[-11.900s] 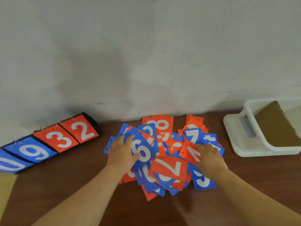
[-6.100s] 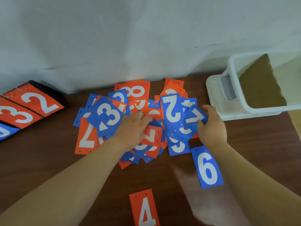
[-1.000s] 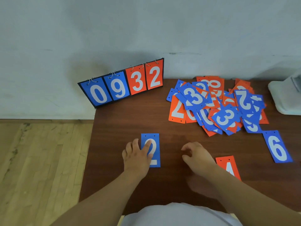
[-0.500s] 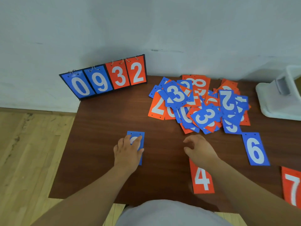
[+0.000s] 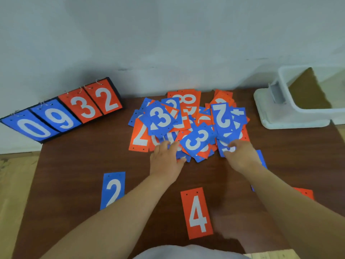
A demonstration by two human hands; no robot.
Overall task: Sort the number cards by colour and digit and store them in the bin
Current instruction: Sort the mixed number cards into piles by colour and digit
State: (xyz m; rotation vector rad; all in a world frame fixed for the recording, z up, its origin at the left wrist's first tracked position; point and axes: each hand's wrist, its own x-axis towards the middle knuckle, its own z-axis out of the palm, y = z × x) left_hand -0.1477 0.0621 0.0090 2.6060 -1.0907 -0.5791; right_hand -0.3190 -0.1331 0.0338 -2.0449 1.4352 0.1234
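A loose pile of blue and orange number cards [image 5: 186,124] lies at the back middle of the brown table [image 5: 78,165]. My left hand [image 5: 164,159] rests with straight fingers on the pile's near left edge. My right hand [image 5: 240,156] pinches a blue card [image 5: 225,144] at the pile's near right edge. A blue 2 card [image 5: 113,190] lies alone at the near left and an orange 4 card [image 5: 197,213] between my forearms. My right arm partly hides a blue card [image 5: 261,157] and an orange card [image 5: 305,193]. The white bin [image 5: 291,116] stands at the back right.
A flip scoreboard [image 5: 61,113] reading 0 9 3 2 leans at the table's back left corner. A brown sheet [image 5: 308,90] lies inside the bin. The grey wall runs behind the table. Wooden floor [image 5: 15,184] shows past the left edge.
My left hand let go of the blue 2 card, which stays on the near left. Both hands moved forward to the pile's near edge. The view swung right, showing the bin.
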